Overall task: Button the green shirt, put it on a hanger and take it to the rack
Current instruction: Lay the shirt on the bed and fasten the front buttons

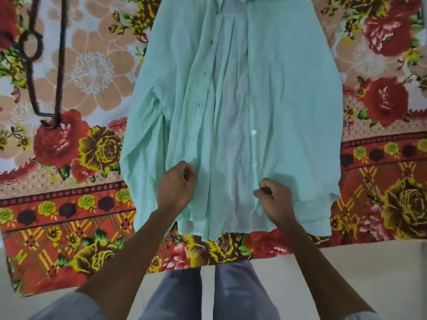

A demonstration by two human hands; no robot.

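Note:
The pale green shirt [288, 93] lies flat on the bed, collar far, hem towards me. Its front hangs open down the middle and the paler inside shows there. My left hand [176, 185] pinches the left front panel near the hem. On the other side, my right hand [273, 196] pinches the edge of the right front panel at about the same height. A dark hanger [59, 65] rests on the bedcover at the far left, apart from the shirt.
A flowered red, yellow and peach bedcover [69, 204] covers the bed and hangs over its near edge. Below it are pale floor tiles [369, 269] and my legs in grey trousers [233, 294].

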